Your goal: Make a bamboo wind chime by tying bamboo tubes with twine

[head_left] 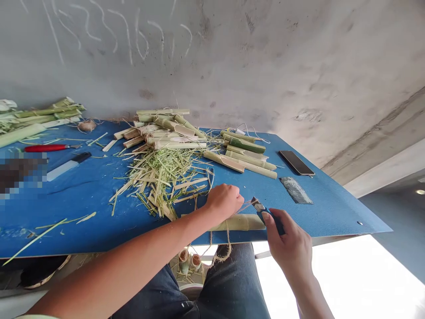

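Observation:
My left hand [225, 203] is closed in a fist around twine [247, 204], pulling a short stretch of it out to the right. In my right hand [292, 241] is a utility knife [265, 212] with a blue handle, its blade against or very near that twine; I cannot tell whether it touches. Below both hands a split bamboo piece [244, 222] lies along the table's front edge. A loop of the twine [228, 248] hangs from there over the edge, above my lap.
Bamboo shavings [162, 170] heap mid-table before stacked bamboo pieces [172, 128]. More bamboo pieces [249, 153], a phone [296, 162] and a dark abrasive sheet [296, 190] lie right. A knife [68, 166], a red-handled tool [49, 148] and a twine ball [86, 126] lie left.

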The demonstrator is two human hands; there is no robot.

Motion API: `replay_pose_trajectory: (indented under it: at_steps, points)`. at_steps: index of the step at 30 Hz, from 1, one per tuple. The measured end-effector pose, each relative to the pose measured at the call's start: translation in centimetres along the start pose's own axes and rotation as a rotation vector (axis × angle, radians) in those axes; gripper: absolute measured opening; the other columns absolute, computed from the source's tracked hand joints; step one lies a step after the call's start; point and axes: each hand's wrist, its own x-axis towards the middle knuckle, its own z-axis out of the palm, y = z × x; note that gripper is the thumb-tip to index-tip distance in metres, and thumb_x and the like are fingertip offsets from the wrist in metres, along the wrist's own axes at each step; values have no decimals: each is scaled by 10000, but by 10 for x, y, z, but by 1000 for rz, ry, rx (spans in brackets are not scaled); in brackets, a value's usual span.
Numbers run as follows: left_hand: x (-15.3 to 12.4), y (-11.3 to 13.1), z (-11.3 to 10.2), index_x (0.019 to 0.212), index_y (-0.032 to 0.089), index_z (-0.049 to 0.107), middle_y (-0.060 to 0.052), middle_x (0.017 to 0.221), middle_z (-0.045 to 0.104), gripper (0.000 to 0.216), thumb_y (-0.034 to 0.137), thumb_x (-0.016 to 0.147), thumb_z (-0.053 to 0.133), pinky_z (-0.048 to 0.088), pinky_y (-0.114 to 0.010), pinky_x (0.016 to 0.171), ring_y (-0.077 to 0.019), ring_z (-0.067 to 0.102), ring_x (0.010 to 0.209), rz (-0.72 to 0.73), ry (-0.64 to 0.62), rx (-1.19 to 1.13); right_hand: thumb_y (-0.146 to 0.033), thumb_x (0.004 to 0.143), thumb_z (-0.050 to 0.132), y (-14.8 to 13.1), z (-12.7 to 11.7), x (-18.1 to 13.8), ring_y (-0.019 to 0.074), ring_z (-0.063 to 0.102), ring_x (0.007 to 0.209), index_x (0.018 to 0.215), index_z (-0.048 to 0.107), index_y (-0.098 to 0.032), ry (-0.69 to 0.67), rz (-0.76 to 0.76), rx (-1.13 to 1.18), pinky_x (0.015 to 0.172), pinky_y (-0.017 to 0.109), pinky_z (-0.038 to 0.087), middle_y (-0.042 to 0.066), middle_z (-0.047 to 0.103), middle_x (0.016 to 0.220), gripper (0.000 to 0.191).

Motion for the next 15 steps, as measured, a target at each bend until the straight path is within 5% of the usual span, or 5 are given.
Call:
replay_pose_trajectory:
  at_steps: [5, 15]
  points:
    - [3, 2, 4, 928, 126, 826, -209, 925, 791, 224, 194, 894, 615, 525, -360, 736, -338, 759, 908, 23, -49, 103, -546, 1082, 493, 3, -1, -9, 181, 715, 615, 969, 740, -208, 11, -161, -33, 539, 256, 423, 42, 770, 743, 434]
    - [-11, 8, 2, 1093, 120, 757, -192, 922, 771, 274, 100, 982, 507, 569, -396, 815, -338, 767, 985, 121, -7, 187, -598, 1074, 457, 6, -9, -17, 198, 714, 598, 963, 752, -226, -51, -96, -64, 493, 273, 391, 44, 777, 735, 487]
